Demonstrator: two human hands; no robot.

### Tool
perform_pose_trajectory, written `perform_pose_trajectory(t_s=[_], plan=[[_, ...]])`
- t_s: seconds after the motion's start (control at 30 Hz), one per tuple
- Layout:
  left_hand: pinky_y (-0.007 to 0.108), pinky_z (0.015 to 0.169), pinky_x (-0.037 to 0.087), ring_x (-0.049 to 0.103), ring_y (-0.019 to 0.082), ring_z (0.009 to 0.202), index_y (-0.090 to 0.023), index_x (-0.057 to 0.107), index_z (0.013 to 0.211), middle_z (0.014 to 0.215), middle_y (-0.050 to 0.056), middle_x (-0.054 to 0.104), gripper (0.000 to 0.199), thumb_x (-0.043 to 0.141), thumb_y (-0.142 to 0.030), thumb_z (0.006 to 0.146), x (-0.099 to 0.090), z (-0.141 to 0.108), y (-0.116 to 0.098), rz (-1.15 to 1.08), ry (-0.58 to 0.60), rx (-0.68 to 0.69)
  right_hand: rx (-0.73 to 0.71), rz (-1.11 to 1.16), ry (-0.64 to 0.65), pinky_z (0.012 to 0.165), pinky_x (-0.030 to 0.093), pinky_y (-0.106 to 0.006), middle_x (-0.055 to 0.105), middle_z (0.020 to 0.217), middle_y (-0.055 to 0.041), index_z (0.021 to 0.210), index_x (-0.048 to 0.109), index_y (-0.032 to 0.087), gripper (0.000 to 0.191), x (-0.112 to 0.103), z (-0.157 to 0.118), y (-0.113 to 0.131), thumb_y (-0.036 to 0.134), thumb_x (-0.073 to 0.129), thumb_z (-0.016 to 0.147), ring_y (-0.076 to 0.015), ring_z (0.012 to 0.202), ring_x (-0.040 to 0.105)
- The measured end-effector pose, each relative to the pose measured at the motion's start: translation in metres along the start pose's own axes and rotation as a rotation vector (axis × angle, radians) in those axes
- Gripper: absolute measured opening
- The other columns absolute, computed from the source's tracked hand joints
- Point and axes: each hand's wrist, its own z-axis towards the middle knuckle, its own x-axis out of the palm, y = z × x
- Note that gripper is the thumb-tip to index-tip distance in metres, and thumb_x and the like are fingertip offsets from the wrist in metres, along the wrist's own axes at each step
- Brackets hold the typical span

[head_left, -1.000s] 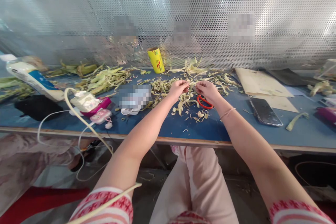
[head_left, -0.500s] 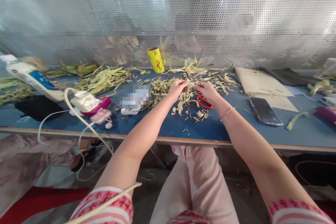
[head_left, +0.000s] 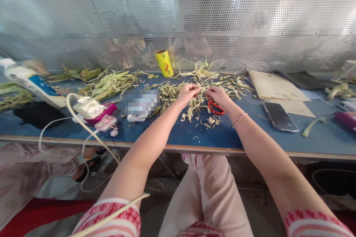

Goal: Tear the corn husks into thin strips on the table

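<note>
My left hand [head_left: 189, 93] is closed in a pinch over the middle of the blue table [head_left: 203, 141], on something too small to make out. Just to its right, my right hand [head_left: 216, 94] is pinched too, and its fingertips hide whatever they hold. A small gap separates the hands. Pale green plant scraps [head_left: 169, 93] lie beneath and around them. Red-handled scissors [head_left: 216, 108] rest right below my right hand, partly covered by it. Curled peelings [head_left: 210, 122] are scattered nearer the front edge.
A yellow roll [head_left: 164, 63] stands at the back by the perforated metal panel [head_left: 217, 7]. To the left are stalks [head_left: 107, 84], a white bottle [head_left: 35, 81], a black pouch [head_left: 39, 114] and cabled chargers [head_left: 93, 109]. A phone [head_left: 280, 117] and brown paper [head_left: 278, 86] lie right. A person's leg shows lower left.
The view has shifted very slightly. Both hands stay in nearly the same place, still pinched close together.
</note>
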Motion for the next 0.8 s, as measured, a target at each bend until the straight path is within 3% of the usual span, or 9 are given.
perform_pose_trajectory(t_s=[0.13,0.33,0.53,0.7,0.8], plan=[[0.022,0.062,0.043,0.051,0.008,0.055,-0.015,0.061,0.073,0.062,-0.002,0.058,0.009,0.065,-0.021,0.077,-0.011,0.007,0.004,0.064,-0.077,0.017,-0.159,-0.412,-0.085,0.074,0.045,-0.027,0.064,0.073,-0.0016,0.077,0.062,0.018,0.006,-0.004,0.001,-0.002,0.015,0.057,0.078,-0.0142,0.071,0.057],[0.024,0.062,0.045,0.053,0.011,0.055,-0.016,0.061,0.07,0.061,-0.001,0.059,0.007,0.062,-0.02,0.076,-0.03,0.017,0.014,0.206,-0.194,-0.075,-0.27,-0.785,-0.051,0.084,0.045,-0.03,0.068,0.092,-0.0112,0.084,0.068,0.015,0.015,-0.008,0.001,-0.014,0.012,0.053,0.08,-0.0201,0.089,0.06],[0.028,0.066,0.044,0.054,0.016,0.056,-0.019,0.057,0.05,0.049,0.001,0.056,0.022,0.062,-0.019,0.071,-0.047,0.016,0.005,0.666,-0.168,-0.11,-0.236,-0.846,-0.032,0.08,0.044,-0.028,0.07,0.088,-0.0093,0.082,0.069,0.016,0.017,-0.009,0.003,-0.017,0.014,0.052,0.081,-0.0194,0.087,0.061],[0.032,0.07,0.044,0.056,0.02,0.058,-0.02,0.051,0.038,0.045,0.004,0.05,0.031,0.061,-0.011,0.065,-0.057,0.018,0.003,0.895,-0.065,-0.146,-0.222,-0.81,-0.044,0.073,0.042,-0.027,0.07,0.082,-0.0081,0.079,0.069,0.017,0.016,-0.009,0.001,-0.012,0.018,0.053,0.082,-0.0183,0.079,0.06],[0.033,0.076,0.045,0.06,0.023,0.066,-0.021,0.046,0.035,0.043,0.005,0.046,0.034,0.061,-0.008,0.063,-0.06,0.017,0.005,1.002,-0.062,-0.12,-0.208,-0.803,-0.042,0.07,0.041,-0.027,0.07,0.083,-0.008,0.081,0.069,0.017,0.016,-0.01,0.0,-0.011,0.02,0.053,0.083,-0.0184,0.078,0.06]])
